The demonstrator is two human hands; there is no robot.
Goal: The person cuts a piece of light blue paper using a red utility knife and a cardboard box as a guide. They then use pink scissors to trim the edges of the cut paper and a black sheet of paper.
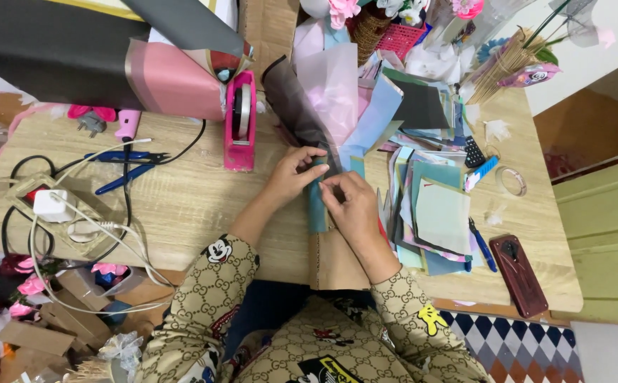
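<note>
Wooden table (181, 206); both hands (291, 174) (355, 206) pinch teal-wrapped bouquet stem (316, 209), pink-grey paper flared.

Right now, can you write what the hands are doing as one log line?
left hand: pinching teal paper strip | right hand: gripping same strip | nearby: pink tape dispenser, paper stack, phone

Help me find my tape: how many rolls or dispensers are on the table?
2: a pink tape dispenser stands left of the hands, and a clear tape roll lies flat near the right edge. More may hide under the papers.
</note>
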